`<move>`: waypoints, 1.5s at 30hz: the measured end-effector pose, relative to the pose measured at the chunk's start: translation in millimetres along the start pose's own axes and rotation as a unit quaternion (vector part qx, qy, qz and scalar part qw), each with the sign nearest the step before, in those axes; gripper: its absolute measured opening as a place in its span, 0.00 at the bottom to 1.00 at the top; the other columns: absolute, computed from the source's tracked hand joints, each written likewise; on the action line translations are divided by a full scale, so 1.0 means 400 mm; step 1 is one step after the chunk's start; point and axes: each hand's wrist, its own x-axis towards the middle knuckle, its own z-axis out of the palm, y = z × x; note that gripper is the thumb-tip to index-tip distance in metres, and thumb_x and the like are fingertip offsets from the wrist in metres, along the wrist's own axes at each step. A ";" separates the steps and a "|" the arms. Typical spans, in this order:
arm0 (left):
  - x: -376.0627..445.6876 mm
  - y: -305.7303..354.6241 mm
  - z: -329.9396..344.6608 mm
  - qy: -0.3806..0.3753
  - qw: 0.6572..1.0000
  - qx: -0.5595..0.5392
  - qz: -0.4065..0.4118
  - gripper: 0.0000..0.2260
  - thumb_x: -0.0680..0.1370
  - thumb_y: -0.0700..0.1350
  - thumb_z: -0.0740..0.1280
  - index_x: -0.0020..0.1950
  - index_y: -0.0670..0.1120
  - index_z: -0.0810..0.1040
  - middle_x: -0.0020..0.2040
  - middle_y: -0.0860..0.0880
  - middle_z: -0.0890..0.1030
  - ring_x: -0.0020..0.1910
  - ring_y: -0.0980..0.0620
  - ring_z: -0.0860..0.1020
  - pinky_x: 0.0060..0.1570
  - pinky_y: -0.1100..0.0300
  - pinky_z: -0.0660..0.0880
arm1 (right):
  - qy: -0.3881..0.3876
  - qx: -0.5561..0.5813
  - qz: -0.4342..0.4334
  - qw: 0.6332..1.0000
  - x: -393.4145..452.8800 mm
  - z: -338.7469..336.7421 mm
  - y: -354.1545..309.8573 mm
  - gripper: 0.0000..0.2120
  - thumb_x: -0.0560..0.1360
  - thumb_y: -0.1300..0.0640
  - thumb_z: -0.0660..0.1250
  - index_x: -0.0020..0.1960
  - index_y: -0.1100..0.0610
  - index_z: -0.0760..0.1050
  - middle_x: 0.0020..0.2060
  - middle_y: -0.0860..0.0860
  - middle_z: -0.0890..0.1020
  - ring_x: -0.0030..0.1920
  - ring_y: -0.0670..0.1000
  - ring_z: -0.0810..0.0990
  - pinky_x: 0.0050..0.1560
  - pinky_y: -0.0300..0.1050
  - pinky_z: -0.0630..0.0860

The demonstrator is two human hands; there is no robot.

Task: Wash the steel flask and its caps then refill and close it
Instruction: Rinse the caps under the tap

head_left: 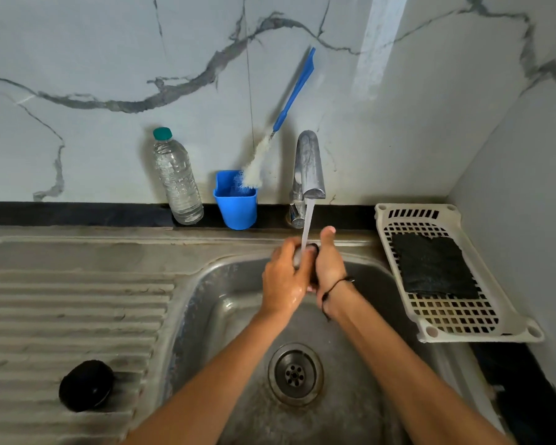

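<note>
Both my hands meet under the running tap (309, 165), over the back of the steel sink basin (225, 303). Between them is the flask (313, 249), a dark object with a steel-grey part, mostly hidden by my fingers. My left hand (281, 277) wraps it from the left. From the right, my right hand (329, 264) grips it with the thumb raised. The water stream (307, 226) falls onto the flask between my hands. A round black cap (85, 385) lies on the ribbed drainboard at the lower left.
A clear plastic water bottle (177, 178) and a blue cup (236, 203) holding a blue-handled bottle brush (289, 101) stand by the wall. A white slotted basket (463, 335) with a black scrub pad (434, 268) sits right of the sink. The drain (295, 374) is below my arms.
</note>
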 end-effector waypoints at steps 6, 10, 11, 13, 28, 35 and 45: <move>0.074 0.109 -0.052 -0.144 0.886 -0.199 -0.393 0.15 0.80 0.51 0.59 0.39 0.45 0.74 0.32 0.45 0.76 0.33 0.48 0.75 0.32 0.57 0.71 | 0.026 -0.240 -0.281 0.929 -0.010 -0.005 0.065 0.36 0.69 0.29 0.45 0.37 0.57 0.78 0.38 0.61 0.82 0.44 0.61 0.82 0.53 0.60 0.75; 0.094 0.111 -0.102 -0.277 0.792 -0.212 -0.501 0.16 0.79 0.55 0.59 0.38 0.46 0.74 0.29 0.48 0.76 0.33 0.51 0.73 0.36 0.61 0.68 | -0.027 -0.449 -0.551 0.703 -0.009 -0.051 0.080 0.37 0.79 0.37 0.42 0.32 0.59 0.76 0.29 0.54 0.78 0.33 0.55 0.77 0.48 0.52 0.64; 0.089 0.108 -0.089 -0.254 0.818 -0.198 -0.476 0.16 0.80 0.54 0.58 0.39 0.46 0.74 0.32 0.47 0.77 0.35 0.51 0.74 0.36 0.60 0.69 | -0.049 -0.427 -0.515 0.742 -0.010 -0.052 0.079 0.37 0.78 0.35 0.42 0.33 0.58 0.77 0.31 0.54 0.80 0.35 0.55 0.79 0.51 0.52 0.65; 0.060 0.085 -0.047 -0.133 0.943 -0.098 -0.290 0.13 0.82 0.53 0.56 0.44 0.47 0.74 0.41 0.46 0.78 0.40 0.50 0.76 0.40 0.58 0.74 | -0.064 -0.222 -0.289 0.929 -0.030 -0.028 0.053 0.36 0.76 0.31 0.41 0.41 0.54 0.80 0.41 0.56 0.84 0.46 0.55 0.82 0.59 0.53 0.71; 0.083 0.103 -0.128 -0.235 0.761 -0.286 -0.533 0.16 0.76 0.55 0.63 0.39 0.42 0.74 0.29 0.47 0.75 0.30 0.51 0.73 0.32 0.62 0.70 | -0.049 -0.484 -0.633 0.603 -0.001 -0.039 0.039 0.33 0.81 0.46 0.43 0.27 0.54 0.76 0.25 0.49 0.77 0.31 0.49 0.75 0.50 0.54 0.62; 0.038 0.007 -0.040 0.003 0.987 0.132 0.094 0.23 0.79 0.58 0.50 0.51 0.41 0.75 0.39 0.47 0.78 0.37 0.49 0.77 0.37 0.57 0.73 | -0.035 0.089 0.098 0.991 0.005 -0.001 0.001 0.34 0.76 0.31 0.48 0.53 0.57 0.78 0.46 0.58 0.83 0.49 0.57 0.81 0.50 0.51 0.77; 0.100 0.134 -0.109 -0.254 0.822 -0.215 -0.463 0.22 0.80 0.56 0.54 0.34 0.43 0.70 0.23 0.49 0.70 0.18 0.54 0.67 0.17 0.68 0.59 | 0.015 -0.409 -0.489 0.770 -0.043 -0.016 0.010 0.27 0.75 0.45 0.49 0.28 0.57 0.75 0.27 0.55 0.79 0.35 0.55 0.77 0.53 0.49 0.64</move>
